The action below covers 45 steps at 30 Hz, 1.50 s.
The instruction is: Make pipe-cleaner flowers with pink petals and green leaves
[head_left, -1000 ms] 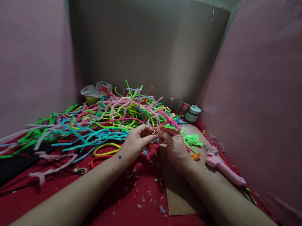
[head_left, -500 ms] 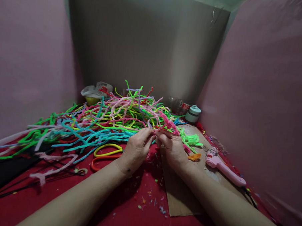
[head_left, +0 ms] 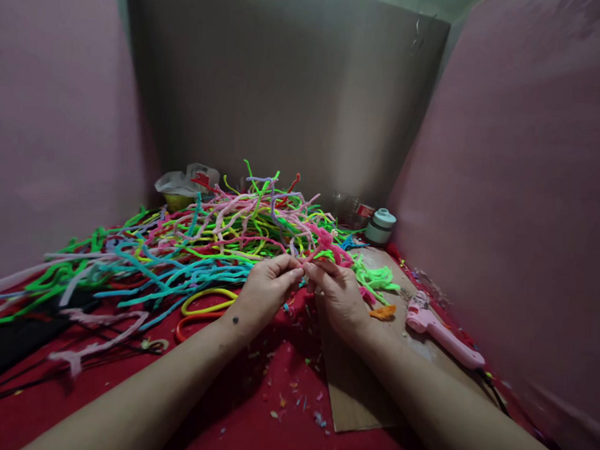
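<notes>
Both my hands meet in the middle of the view, fingertips pinched together on a pink pipe cleaner (head_left: 324,238). My left hand (head_left: 267,284) is closed, thumb against forefinger, at its near end. My right hand (head_left: 337,294) is closed on it right beside, and the fuzzy bent part sticks up past the right fingers. What lies exactly between the fingertips is too small to make out. Beyond the hands spreads a large heap of colourful pipe cleaners (head_left: 250,226). Scissors with yellow and red handles (head_left: 208,302) lie by my left wrist.
A pink glue gun (head_left: 442,334) rests on a cardboard sheet (head_left: 352,393) at right, near an orange piece (head_left: 383,313) and green pipe cleaners (head_left: 374,276). A pale-blue-lidded jar (head_left: 381,225) stands behind. Scraps litter the red cloth (head_left: 252,415). Walls enclose three sides.
The pink pipe cleaner's fuzzy part has turned more upright above my right hand. My left hand's fingers have shifted slightly, still touching the right. The whole view has moved a little.
</notes>
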Available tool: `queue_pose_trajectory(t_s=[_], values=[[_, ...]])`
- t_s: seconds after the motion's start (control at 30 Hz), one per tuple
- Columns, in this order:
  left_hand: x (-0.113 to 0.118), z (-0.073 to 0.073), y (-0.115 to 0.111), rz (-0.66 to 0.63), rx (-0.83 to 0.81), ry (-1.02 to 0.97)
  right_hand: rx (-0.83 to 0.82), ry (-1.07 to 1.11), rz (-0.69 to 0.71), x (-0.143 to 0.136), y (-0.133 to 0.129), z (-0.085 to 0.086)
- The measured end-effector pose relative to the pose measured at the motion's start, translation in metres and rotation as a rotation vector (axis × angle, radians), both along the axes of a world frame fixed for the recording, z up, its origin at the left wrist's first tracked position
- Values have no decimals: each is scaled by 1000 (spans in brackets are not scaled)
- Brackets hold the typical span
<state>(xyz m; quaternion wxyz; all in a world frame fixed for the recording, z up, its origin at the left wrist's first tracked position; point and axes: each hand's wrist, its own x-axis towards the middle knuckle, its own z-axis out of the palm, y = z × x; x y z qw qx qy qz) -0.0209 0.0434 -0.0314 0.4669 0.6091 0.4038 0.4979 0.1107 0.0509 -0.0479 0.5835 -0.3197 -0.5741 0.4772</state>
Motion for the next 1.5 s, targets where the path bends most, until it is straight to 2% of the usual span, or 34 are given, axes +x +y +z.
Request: queue_pose_trajectory(t_s=[0.23,0.33,0.47,0.57,0.67,0.83,0.9,1.0,1.1,1.27,1.5], values=[[-4,5,0,-129,-191,-182,-100,136,83,-3,1,5],[-8,7,1,-199,-217,-223,-125,240,132,-5,2,3],[-12,11,0,-313,-255,-245,-113,225,220,-7,5,-1],[-11,13,-1,-303,-241,-196,-101,222,215,-7,4,1],[-6,11,-4,-134,-61,9,-88,229,133,-7,1,3],[-4,-5,-3,187,527,537,-75,217,63,-7,-1,-2],[-6,-10,-2,224,640,661,-35,164,24,-6,-1,-5],[-8,-11,-1,209,697,663,5,98,-2,-5,-1,-7],[-7,-7,-3,219,631,561,-3,99,36,-5,-2,-4],[-4,-2,-8,194,385,374,-10,55,24,-2,-7,3],[0,12,-13,43,65,54,-13,72,-33,0,-6,9]])
